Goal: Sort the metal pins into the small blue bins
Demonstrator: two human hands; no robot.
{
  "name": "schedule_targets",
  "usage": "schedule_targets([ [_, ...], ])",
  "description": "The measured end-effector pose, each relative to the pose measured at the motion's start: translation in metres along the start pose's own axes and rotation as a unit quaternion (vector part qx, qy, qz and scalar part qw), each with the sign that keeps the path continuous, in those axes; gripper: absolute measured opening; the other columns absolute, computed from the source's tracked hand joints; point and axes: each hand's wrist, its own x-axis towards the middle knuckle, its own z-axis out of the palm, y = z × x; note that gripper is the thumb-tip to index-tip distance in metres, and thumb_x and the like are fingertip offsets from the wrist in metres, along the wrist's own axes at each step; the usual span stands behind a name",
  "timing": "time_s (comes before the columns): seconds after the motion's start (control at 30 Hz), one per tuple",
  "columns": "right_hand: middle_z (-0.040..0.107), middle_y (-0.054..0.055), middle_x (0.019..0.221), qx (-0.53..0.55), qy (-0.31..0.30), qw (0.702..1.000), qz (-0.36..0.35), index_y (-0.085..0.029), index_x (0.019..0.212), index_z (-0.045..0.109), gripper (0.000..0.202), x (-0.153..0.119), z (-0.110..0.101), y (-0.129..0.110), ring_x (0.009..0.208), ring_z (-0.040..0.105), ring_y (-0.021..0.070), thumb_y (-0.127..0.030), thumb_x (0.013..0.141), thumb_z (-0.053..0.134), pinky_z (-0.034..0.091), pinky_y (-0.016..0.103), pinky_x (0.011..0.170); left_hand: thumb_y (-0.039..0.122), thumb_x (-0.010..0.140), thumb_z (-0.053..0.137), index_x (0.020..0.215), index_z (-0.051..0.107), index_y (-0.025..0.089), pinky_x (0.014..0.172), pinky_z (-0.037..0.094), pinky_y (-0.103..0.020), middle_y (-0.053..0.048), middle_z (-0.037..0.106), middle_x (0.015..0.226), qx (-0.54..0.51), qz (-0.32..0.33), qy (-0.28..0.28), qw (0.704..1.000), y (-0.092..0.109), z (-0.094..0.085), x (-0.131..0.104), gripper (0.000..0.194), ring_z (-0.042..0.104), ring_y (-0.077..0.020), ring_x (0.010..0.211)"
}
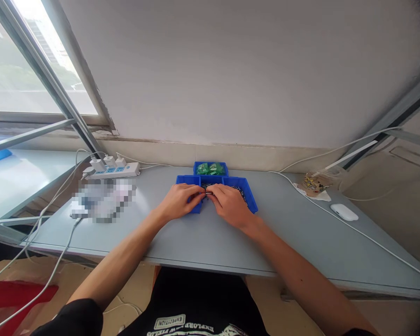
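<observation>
Head view: two bare hands, one slim silver metal piece (208,193) between them — left hand (178,200) and right hand (230,201) each pinching it with thumb and fingers, above the middle of at least three blue plastic bins. One rear bin (196,169) holds glossy green plastic packets (215,168), their number unclear; the front-right bin (252,201) holds many thin, shiny metal pieces (243,192); the front-left bin (188,179) is partly hidden by the left hand. All stand on one smooth, grey, flat tabletop (210,242) — near one white, rectangular power strip (115,171) carrying three plugs.
</observation>
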Motion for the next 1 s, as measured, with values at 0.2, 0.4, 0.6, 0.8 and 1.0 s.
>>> schedule_targets([
  [0.2, 0.072, 0.005, 0.093, -0.012, -0.008, 1.0, -0.002, -0.019, 0.101, 0.063, 0.02, 0.0003, -0.0003, 0.0017, 0.084, 0.064, 0.0196, -0.022, 0.109, 0.045, 0.044, 0.032, 0.074, 0.034, 0.105, 0.053, 0.104, 0.072, 0.021, 0.073, 0.046, -0.026, -0.001, 0.072, 0.081, 0.0, 0.0, -0.003, 1.0, 0.0016, -0.0006, 0.0002, 0.024, 0.065, -0.0148, 0.074],
  [0.4, 0.073, 0.005, 0.091, -0.027, 0.006, 1.0, -0.007, -0.02, 0.101, 0.066, 0.021, -0.0002, 0.0007, 0.0021, 0.083, 0.065, 0.0199, -0.025, 0.108, 0.047, 0.044, 0.032, 0.073, 0.035, 0.106, 0.051, 0.106, 0.072, 0.021, 0.074, 0.046, -0.026, -0.001, 0.073, 0.084, -0.007, -0.003, -0.009, 1.0, 0.001, -0.0008, -0.0003, 0.025, 0.065, -0.0151, 0.077],
  [0.6, 0.075, 0.004, 0.092, -0.012, 0.04, 0.999, 0.001, -0.02, 0.103, 0.064, 0.018, 0.0, 0.0006, 0.0003, 0.081, 0.066, 0.0186, -0.025, 0.109, 0.047, 0.044, 0.031, 0.072, 0.037, 0.106, 0.051, 0.106, 0.073, 0.022, 0.074, 0.046, -0.027, -0.001, 0.073, 0.082, -0.002, -0.007, -0.006, 1.0, 0.0008, -0.0009, -0.0009, 0.026, 0.065, -0.0153, 0.076],
  [0.8, 0.073, 0.003, 0.087, -0.013, 0.019, 1.0, 0.009, -0.021, 0.096, 0.064, 0.023, 0.0009, -0.0003, 0.0005, 0.079, 0.065, 0.0178, -0.027, 0.109, 0.046, 0.043, 0.03, 0.072, 0.037, 0.106, 0.051, 0.106, 0.073, 0.022, 0.074, 0.046, -0.026, -0.001, 0.072, 0.081, 0.001, -0.005, -0.007, 1.0, -0.0003, 0.0, -0.0005, 0.026, 0.065, -0.0148, 0.075],
  [1.0, 0.075, 0.004, 0.093, 0.005, 0.003, 0.999, 0.033, -0.021, 0.107, 0.06, 0.013, -0.0005, -0.0012, -0.0005, 0.079, 0.067, 0.0185, -0.025, 0.108, 0.048, 0.041, 0.03, 0.069, 0.037, 0.106, 0.05, 0.106, 0.073, 0.022, 0.074, 0.046, -0.026, -0.002, 0.072, 0.081, 0.001, -0.01, -0.012, 1.0, 0.0005, -0.0005, 0.0, 0.028, 0.065, -0.0152, 0.075],
])
